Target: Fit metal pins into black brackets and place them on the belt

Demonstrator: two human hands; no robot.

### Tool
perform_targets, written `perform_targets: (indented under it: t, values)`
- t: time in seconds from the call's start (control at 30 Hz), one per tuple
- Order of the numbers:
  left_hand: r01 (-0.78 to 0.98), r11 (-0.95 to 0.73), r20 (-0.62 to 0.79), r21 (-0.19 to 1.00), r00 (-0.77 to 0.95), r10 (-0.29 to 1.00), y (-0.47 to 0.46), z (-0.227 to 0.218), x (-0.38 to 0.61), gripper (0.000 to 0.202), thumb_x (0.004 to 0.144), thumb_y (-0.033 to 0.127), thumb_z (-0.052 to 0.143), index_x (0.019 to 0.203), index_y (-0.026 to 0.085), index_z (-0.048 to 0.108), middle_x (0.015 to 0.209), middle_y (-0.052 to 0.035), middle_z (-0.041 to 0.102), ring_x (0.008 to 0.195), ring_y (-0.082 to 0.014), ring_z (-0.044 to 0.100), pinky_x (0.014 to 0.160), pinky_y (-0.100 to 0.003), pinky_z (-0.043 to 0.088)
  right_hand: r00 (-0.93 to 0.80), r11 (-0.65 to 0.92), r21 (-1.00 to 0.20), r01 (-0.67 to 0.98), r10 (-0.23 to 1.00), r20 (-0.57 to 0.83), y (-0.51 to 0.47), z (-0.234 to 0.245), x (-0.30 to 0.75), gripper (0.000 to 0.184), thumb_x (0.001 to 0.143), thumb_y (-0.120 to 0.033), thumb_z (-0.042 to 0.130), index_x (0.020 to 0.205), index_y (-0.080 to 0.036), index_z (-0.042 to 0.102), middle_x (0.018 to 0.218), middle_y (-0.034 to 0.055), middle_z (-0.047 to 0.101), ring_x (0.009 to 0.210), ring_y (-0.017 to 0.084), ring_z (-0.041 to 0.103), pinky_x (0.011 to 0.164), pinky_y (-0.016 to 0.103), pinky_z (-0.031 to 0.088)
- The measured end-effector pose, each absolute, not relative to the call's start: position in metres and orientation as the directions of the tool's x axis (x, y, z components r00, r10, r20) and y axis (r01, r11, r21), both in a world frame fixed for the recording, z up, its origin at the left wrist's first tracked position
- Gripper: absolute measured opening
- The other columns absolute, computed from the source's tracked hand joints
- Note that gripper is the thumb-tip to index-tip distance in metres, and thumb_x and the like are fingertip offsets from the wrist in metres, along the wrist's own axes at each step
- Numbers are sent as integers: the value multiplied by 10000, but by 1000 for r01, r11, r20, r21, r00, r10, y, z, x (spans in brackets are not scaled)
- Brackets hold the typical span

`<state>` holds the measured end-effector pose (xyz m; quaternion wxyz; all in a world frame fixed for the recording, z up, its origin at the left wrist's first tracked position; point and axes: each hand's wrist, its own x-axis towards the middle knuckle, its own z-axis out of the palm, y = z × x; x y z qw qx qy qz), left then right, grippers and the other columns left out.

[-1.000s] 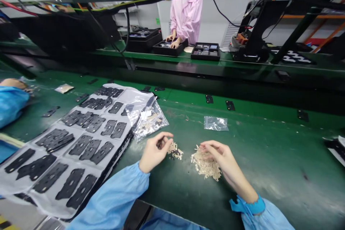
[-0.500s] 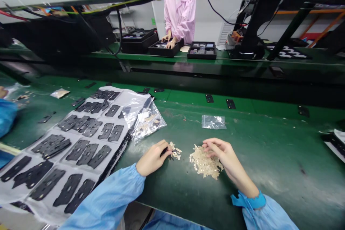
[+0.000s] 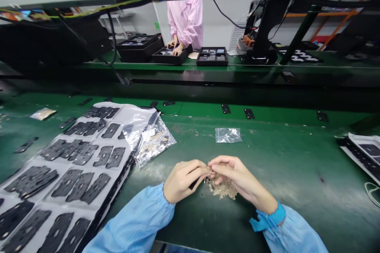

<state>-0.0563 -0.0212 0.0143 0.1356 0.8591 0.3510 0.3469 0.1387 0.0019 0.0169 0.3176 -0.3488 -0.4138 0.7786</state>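
Observation:
My left hand (image 3: 187, 180) and my right hand (image 3: 236, 178) meet at the fingertips above a heap of small flat beige pieces (image 3: 224, 190) on the green bench. Both hands are pinched. A tiny light piece shows between the fingertips, too small to name. Under the curled fingers of my left hand a bit of something dark is visible, mostly hidden. My right wrist wears a blue band (image 3: 274, 215), and its hand covers the upper part of the heap.
Black plates (image 3: 74, 185) lie in rows on a pale tray sheet (image 3: 102, 201) at left. A bag of small parts (image 3: 156, 142) overlaps it. Beyond the heap lies a clear zip bag (image 3: 228, 135). Across the bench, a person in pink (image 3: 185, 21) handles a black tray (image 3: 170, 56).
My left hand has moved right from a small scatter of beige pieces to meet my right hand over the heap. The right hand's fingers have closed toward it. The view has shifted slightly.

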Motion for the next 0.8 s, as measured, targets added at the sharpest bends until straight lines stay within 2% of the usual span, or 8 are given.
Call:
perform_targets:
  t: [0.07,0.13,0.23,0.3,0.4,0.5,0.7,0.8]
  values:
    - [454,-707,492,543,509,706,-14,13,-46,175,845,124,508,967,193,613,869,-71,662,769,-151,622,670,-258,497,-533,-458,-858,-233,798,-281,4,13,145,185,692,-269,747,793,-134,671,684,27,656,650,126,628,590,214,521]
    - [399,-635,478,662,428,767,-7,11,-34,147,832,135,538,945,187,616,856,-66,656,745,-147,616,670,-260,499,-479,-422,-868,-263,838,-262,6,9,151,189,663,-249,770,777,-142,663,691,17,650,652,126,621,578,210,511]
    - [327,-400,353,856,194,915,0,7,-16,77,819,181,573,884,170,612,810,-48,639,680,-132,599,619,-246,491,-355,-328,-894,-304,910,-213,9,6,157,237,665,-249,767,861,-163,665,712,3,638,637,119,604,566,213,499]
    - [290,-263,242,920,108,964,4,3,-4,72,826,215,566,839,163,614,779,-38,626,672,-132,592,601,-242,480,-271,-282,-907,-313,942,-199,11,4,159,213,676,-248,758,849,-161,669,706,-1,634,602,107,592,576,214,497]
    - [252,-185,164,950,105,981,8,-2,7,101,828,236,563,812,160,628,765,-31,618,700,-140,591,620,-247,466,-156,-251,-910,-329,965,-210,13,2,160,154,683,-255,752,755,-154,662,711,4,638,596,104,595,595,214,506]
    - [239,-161,139,958,106,985,9,-5,9,96,817,228,573,800,157,635,748,-26,610,692,-137,578,627,-246,445,-85,-228,-913,-337,974,-212,12,-2,158,151,676,-260,758,739,-159,665,743,7,640,633,114,599,595,217,520]
    - [226,-143,117,964,123,986,7,-6,5,82,796,191,576,747,146,623,688,-15,581,643,-123,533,612,-235,416,-156,-315,-882,-350,948,-277,8,-5,151,122,691,-254,745,741,-158,689,728,14,641,621,106,581,565,199,522]
    - [222,-117,93,968,118,989,6,-6,4,85,785,164,567,716,146,612,658,-6,563,620,-114,514,594,-224,406,-181,-303,-908,-291,949,-259,8,-6,149,120,725,-270,712,748,-156,685,746,24,616,657,120,578,571,211,531]
